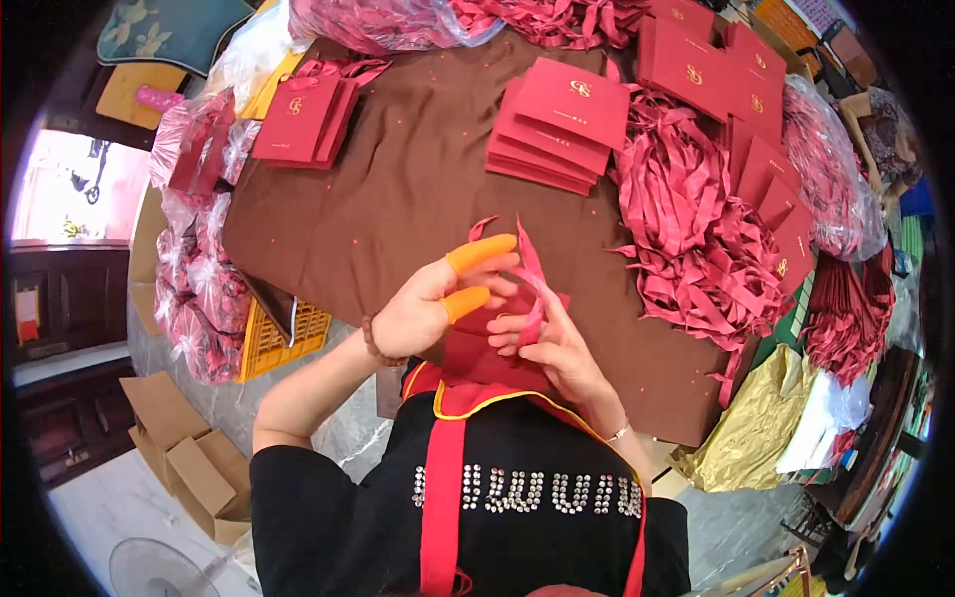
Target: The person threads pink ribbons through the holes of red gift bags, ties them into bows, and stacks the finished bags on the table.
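My left hand reaches in over the near edge of the table, with orange finger cots on its thumb and index finger. Those fingers are apart, their tips close to a red ribbon. The ribbon loops over my right hand, whose curled fingers hold it, while its loose ends point away from me. Beneath both hands lies a red paper bag against my apron, partly hidden by the hands.
A brown cloth covers the table. Stacked red bags lie at the far middle, others at far left. A heap of red ribbons fills the right side. Left of the table stand a yellow crate and cardboard boxes.
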Demonstrator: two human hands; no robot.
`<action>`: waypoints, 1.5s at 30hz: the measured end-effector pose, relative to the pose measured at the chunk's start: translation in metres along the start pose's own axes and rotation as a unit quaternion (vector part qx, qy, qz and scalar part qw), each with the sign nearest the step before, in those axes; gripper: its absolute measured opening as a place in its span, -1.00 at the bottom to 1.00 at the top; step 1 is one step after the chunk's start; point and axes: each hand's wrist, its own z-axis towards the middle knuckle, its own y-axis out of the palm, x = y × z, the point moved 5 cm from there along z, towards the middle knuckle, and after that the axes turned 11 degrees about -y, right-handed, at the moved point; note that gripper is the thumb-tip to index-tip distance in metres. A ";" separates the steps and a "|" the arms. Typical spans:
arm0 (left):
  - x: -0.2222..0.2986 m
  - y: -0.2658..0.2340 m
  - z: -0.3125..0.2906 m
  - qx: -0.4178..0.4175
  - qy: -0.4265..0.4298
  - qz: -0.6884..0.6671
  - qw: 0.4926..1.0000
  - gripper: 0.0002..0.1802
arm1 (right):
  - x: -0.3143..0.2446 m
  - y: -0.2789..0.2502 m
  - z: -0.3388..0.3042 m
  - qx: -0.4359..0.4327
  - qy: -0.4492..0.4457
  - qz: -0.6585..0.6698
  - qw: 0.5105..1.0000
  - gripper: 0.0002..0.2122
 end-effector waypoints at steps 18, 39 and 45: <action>-0.023 -0.024 0.004 0.181 0.061 0.485 0.853 -0.15 | -0.074 -0.040 -0.057 0.079 -0.007 -0.401 0.913 -0.63; 0.004 0.058 0.018 -0.036 0.174 0.434 0.883 -0.18 | -0.042 0.008 -0.009 0.070 -0.082 -0.336 0.936 -0.76; -0.023 0.023 0.014 0.005 -0.023 0.479 0.878 -0.39 | -0.035 -0.021 -0.029 0.063 -0.005 -0.367 0.928 -0.87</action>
